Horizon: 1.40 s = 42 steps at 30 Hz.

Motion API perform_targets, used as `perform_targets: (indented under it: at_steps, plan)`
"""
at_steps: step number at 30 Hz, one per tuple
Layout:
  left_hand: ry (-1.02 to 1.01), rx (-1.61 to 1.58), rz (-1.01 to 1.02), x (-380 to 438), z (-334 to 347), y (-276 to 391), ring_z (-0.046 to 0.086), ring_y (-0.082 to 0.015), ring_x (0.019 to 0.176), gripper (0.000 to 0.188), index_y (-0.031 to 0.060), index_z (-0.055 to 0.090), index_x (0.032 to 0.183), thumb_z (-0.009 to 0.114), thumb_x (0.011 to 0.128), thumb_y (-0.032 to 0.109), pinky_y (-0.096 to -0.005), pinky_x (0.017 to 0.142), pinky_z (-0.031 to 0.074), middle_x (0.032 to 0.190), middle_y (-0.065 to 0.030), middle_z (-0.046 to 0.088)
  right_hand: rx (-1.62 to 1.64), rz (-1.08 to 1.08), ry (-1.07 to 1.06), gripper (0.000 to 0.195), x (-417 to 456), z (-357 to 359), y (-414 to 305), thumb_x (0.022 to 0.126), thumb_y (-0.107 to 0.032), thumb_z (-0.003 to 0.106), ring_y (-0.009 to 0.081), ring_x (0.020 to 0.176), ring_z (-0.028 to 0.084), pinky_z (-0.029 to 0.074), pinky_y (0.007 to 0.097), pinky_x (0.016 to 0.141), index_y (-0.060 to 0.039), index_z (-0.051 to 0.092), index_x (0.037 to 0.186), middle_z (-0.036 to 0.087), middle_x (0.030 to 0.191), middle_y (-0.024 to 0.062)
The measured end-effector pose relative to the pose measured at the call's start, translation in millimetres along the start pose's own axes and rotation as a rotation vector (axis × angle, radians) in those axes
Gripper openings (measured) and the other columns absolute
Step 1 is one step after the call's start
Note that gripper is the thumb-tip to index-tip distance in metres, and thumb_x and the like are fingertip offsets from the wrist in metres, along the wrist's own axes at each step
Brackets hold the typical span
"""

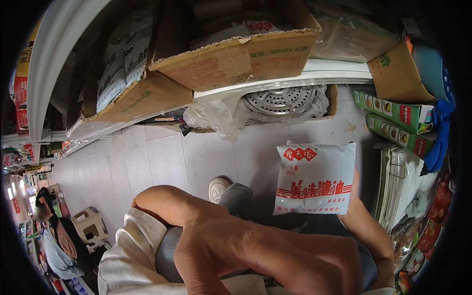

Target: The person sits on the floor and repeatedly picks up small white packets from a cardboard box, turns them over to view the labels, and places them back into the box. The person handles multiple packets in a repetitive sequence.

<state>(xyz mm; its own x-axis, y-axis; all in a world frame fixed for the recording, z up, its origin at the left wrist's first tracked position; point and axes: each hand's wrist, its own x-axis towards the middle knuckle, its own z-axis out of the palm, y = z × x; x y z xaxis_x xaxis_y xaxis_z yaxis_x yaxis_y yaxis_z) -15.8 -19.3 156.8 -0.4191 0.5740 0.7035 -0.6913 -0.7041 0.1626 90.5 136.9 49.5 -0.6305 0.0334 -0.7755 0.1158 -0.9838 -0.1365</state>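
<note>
A plump white plastic pouch with red writing (313,180) rests upright in my right hand (353,201), its printed face turned towards me. Most of that hand is behind the pouch; the palm's edge and a fingertip show along its right side. My left hand (265,247) is bent across in front of me, very close to the camera and apart from the pouch. Its fingertips run down out of view, so whether they hold anything is hidden.
Open cardboard cartons (236,64) with similar pouches stand on a white shelf (339,73). Beneath lies a perforated metal steamer plate (282,101) in clear plastic. Green boxes (398,136) are at right. A person (55,239) and a plastic stool (90,225) are at far left.
</note>
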Motion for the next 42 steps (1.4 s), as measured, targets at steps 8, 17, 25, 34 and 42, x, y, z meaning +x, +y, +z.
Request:
perform_targets:
  at_steps: [8, 17, 25, 34, 42]
  plan:
    - [-0.130, 0.595, -0.471, 20.1, -26.5, 53.6, 0.056, -0.0376, 0.108, 0.059, -0.0049, 0.064, 0.112, 0.062, 0.089, 0.050, -0.0467, 0.092, 0.044, 0.119, -0.0264, 0.055, -0.047, -0.026, -0.072, 0.045, -8.9, 10.5, -5.2, 0.097, -0.043, 0.041, 0.0298, 0.099, 0.063, 0.051, 0.0446, 0.090, -0.0072, 0.060, 0.116, 0.064, 0.114, 0.0139]
    - [0.788, 0.545, -1.012, -64.8, -77.3, 37.9, 0.042, -0.0283, 0.133, 0.073, 0.0026, 0.036, 0.141, 0.074, 0.086, 0.031, -0.0418, 0.109, 0.036, 0.143, -0.0147, 0.044, -0.044, 0.021, -0.178, 0.079, 9.5, -8.4, -11.3, 0.093, -0.068, 0.035, 0.0353, 0.119, 0.054, 0.043, 0.0491, 0.102, -0.0035, 0.047, 0.136, 0.052, 0.134, 0.0200]
    - [0.945, -0.196, -0.887, -84.6, -86.0, 32.8, 0.058, -0.0275, 0.118, 0.065, 0.0009, 0.040, 0.139, 0.072, 0.086, 0.019, -0.0423, 0.105, 0.044, 0.128, -0.0152, 0.059, -0.789, 0.060, -0.246, 0.099, -28.6, 68.1, -11.4, 0.085, -0.080, 0.022, 0.0325, 0.130, 0.047, 0.041, 0.0477, 0.107, -0.0031, 0.033, 0.146, 0.046, 0.142, 0.0196]
    - [0.885, -0.510, -0.631, -120.6, -98.2, 55.1, 0.057, -0.0328, 0.119, 0.055, -0.0027, 0.039, 0.139, 0.059, 0.094, 0.022, -0.0467, 0.105, 0.044, 0.132, -0.0220, 0.054, -1.502, -0.359, -0.591, 0.067, -57.7, 91.5, -27.1, 0.100, -0.026, 0.048, 0.0307, 0.127, 0.047, 0.039, 0.0380, 0.104, 0.0074, 0.016, 0.148, 0.038, 0.146, 0.0233]
    - [1.049, -0.281, -0.472, -89.5, -78.7, 99.7, 0.055, -0.0344, 0.119, 0.056, -0.0011, 0.047, 0.135, 0.059, 0.090, 0.031, -0.0505, 0.104, 0.042, 0.129, -0.0197, 0.057, -1.039, -0.459, -0.422, 0.060, -61.2, 92.2, -39.5, 0.102, -0.035, 0.044, 0.0371, 0.110, 0.062, 0.058, 0.0424, 0.083, 0.0018, 0.031, 0.146, 0.039, 0.146, 0.0233]
